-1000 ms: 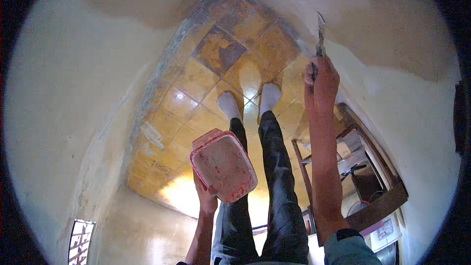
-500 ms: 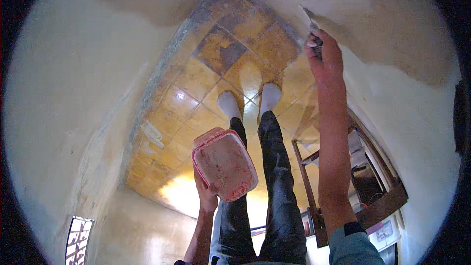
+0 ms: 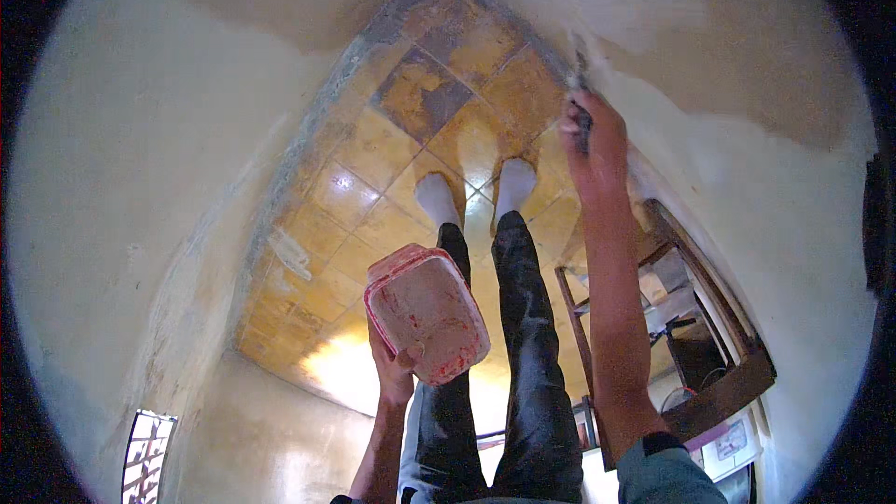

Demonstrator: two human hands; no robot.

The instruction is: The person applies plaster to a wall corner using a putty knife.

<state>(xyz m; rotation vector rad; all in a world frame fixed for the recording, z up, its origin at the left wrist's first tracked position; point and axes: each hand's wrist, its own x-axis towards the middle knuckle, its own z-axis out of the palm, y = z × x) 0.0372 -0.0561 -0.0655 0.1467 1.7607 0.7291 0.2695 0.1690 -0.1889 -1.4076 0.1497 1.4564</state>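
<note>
My left hand [image 3: 396, 364] grips the near left side of a red-rimmed rectangular tub [image 3: 427, 317], with the thumb over its edge. Smears of pale and reddish material coat the inside of the tub. Out ahead, my right hand [image 3: 595, 135] is closed round the dark handle of a putty knife [image 3: 581, 79]. Its blade, blurred by motion, is close to the lower part of the right wall [image 3: 653, 98]; whether it touches cannot be made out. Higher on that wall a brownish damp-looking patch [image 3: 765, 84] borders paler plaster.
My feet in pale socks [image 3: 513, 182] stand on worn yellow floor tiles [image 3: 378, 145]. A dark wooden frame [image 3: 723, 411] stands by the right wall, beside my right forearm. The left wall [image 3: 140, 159] curves close by, with a barred window [image 3: 149, 457] at lower left.
My right hand has moved down the wall, nearer to me and slightly left, with the putty knife in it. My left hand and the tub have stayed almost still.
</note>
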